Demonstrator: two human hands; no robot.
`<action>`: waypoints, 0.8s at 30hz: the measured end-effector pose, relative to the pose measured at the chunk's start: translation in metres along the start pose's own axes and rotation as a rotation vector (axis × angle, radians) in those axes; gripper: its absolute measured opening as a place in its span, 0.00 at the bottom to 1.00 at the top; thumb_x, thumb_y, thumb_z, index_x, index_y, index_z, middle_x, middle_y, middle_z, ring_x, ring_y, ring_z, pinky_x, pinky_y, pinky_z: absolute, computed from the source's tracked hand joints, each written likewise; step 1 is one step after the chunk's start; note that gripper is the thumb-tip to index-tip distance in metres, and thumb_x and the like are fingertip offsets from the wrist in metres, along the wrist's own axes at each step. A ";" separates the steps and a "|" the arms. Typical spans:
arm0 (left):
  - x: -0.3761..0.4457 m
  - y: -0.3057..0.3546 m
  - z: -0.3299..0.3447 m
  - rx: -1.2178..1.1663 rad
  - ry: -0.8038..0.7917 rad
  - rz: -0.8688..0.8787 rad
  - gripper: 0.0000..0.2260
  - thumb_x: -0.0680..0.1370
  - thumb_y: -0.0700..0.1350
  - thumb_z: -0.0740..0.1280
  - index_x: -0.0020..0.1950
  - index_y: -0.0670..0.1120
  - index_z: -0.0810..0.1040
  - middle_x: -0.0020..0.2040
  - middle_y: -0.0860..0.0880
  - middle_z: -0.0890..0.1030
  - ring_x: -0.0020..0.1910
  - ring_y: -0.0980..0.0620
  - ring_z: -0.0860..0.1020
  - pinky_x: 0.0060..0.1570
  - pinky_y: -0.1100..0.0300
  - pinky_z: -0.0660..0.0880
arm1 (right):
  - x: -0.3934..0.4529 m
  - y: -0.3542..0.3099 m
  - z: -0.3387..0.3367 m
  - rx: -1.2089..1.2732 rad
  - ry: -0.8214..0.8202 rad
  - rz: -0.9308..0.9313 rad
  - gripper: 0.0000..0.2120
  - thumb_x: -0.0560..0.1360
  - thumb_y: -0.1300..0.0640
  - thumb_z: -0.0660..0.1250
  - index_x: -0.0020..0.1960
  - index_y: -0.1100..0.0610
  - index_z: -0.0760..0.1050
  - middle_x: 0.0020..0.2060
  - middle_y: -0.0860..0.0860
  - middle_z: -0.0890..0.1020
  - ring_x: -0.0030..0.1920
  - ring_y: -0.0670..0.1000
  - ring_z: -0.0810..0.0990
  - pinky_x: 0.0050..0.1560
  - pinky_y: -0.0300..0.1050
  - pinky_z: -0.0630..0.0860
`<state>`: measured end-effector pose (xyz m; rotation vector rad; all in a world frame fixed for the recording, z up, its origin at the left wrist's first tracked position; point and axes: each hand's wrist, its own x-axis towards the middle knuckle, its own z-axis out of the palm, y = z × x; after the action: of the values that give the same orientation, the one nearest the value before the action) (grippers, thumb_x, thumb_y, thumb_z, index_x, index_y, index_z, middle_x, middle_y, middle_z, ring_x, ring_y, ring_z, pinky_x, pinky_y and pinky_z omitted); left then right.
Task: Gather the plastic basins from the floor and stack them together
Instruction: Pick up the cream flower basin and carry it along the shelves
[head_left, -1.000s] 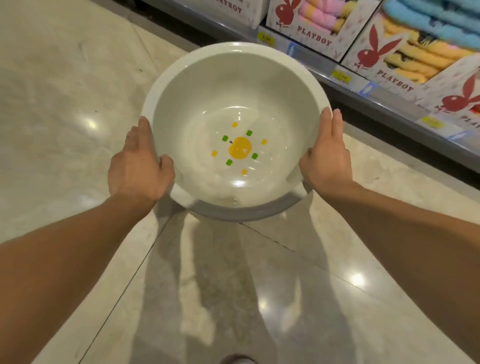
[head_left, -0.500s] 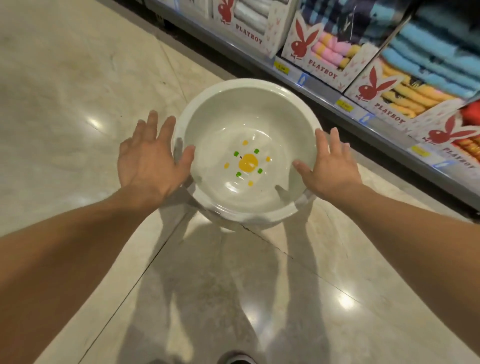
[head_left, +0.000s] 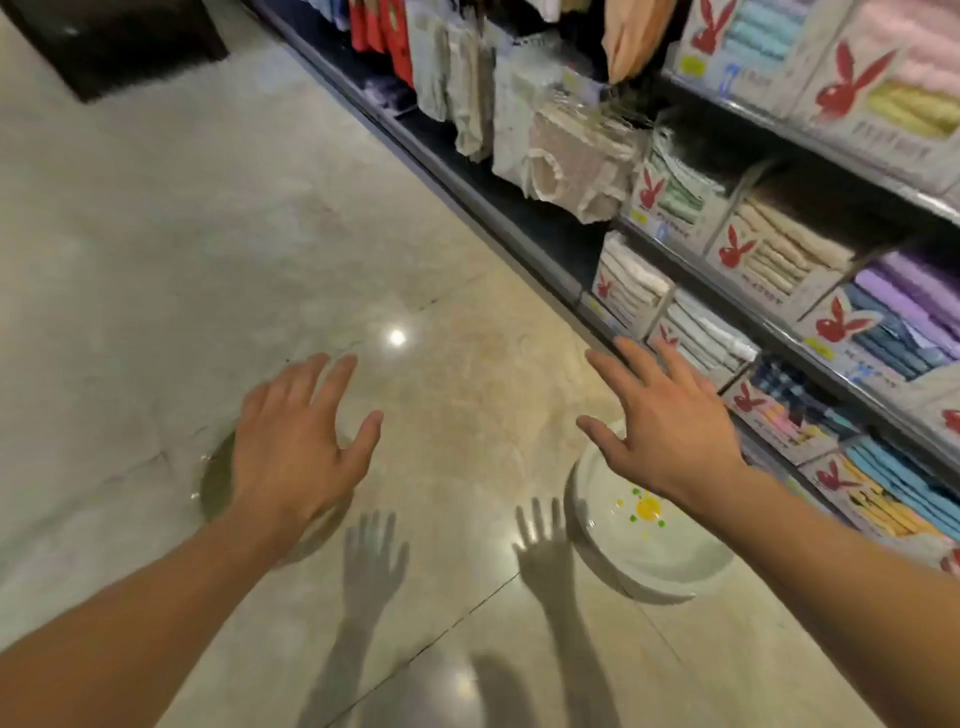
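A white plastic basin (head_left: 670, 551) with a yellow and green print on its bottom sits on the floor at the lower right, close to the shelf base. It looks like more than one basin nested together. My right hand (head_left: 670, 431) hovers above its far rim, fingers spread, holding nothing. My left hand (head_left: 291, 447) is raised over the floor to the left, fingers also spread and empty. Under my left hand lies a dim, greenish round shape (head_left: 215, 483), mostly hidden; I cannot tell what it is.
A long shop shelf (head_left: 779, 291) runs along the right side, stocked with boxed towels and hanging cloth goods (head_left: 561, 150). A dark block (head_left: 119, 47) stands at the far left. Glossy tiled floor (head_left: 260, 234) stretches ahead.
Both hands let go of the white basin, which now rests on the floor at the right. The hands have lifted and spread apart, and my view has swung up and along the aisle.
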<state>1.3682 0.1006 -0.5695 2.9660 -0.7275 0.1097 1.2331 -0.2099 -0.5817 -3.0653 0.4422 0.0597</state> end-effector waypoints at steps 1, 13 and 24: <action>-0.007 -0.018 -0.036 0.012 0.019 -0.037 0.31 0.77 0.63 0.57 0.75 0.48 0.70 0.72 0.41 0.73 0.69 0.39 0.71 0.66 0.41 0.66 | 0.009 -0.022 -0.033 0.009 0.022 -0.037 0.34 0.77 0.31 0.53 0.79 0.43 0.54 0.78 0.50 0.61 0.78 0.62 0.56 0.71 0.63 0.64; -0.127 -0.157 -0.272 0.034 0.275 -0.574 0.33 0.77 0.65 0.57 0.78 0.48 0.67 0.76 0.42 0.68 0.74 0.41 0.67 0.71 0.44 0.62 | 0.037 -0.271 -0.255 0.136 0.169 -0.548 0.35 0.77 0.33 0.57 0.79 0.47 0.56 0.76 0.53 0.64 0.76 0.62 0.60 0.64 0.60 0.71; -0.132 -0.250 -0.216 0.071 0.211 -0.622 0.30 0.78 0.61 0.60 0.76 0.46 0.69 0.74 0.40 0.70 0.73 0.41 0.68 0.70 0.43 0.65 | 0.090 -0.385 -0.195 0.165 0.116 -0.639 0.34 0.77 0.37 0.62 0.78 0.50 0.62 0.75 0.56 0.67 0.72 0.64 0.66 0.58 0.61 0.73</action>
<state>1.3572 0.4036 -0.3835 3.0222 0.2347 0.3968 1.4348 0.1242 -0.3768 -2.8944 -0.5110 -0.1679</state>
